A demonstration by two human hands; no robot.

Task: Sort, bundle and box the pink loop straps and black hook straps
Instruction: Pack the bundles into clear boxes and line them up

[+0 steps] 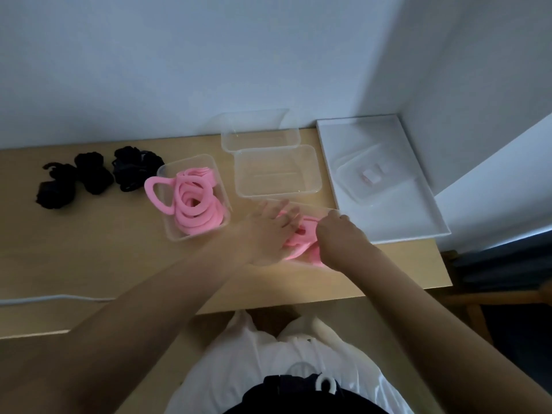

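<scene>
Midway | first box (171,231) full | left hand (268,231) spread on pink straps (298,243) | right hand (337,237) curled, hold unclear | black bundles (92,174) unboxed

A light wooden table (89,258) stands against pale blue-grey walls (179,55) meeting in a dim corner.

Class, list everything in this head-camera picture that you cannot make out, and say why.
Head view:
How many pink straps lie in the near container: left hand and right hand cover them.
What the right hand grips: its own back hides its fingers.
The pale item in the white tray: blurred, small.
Strap count in the black bundles: too dark.
</scene>
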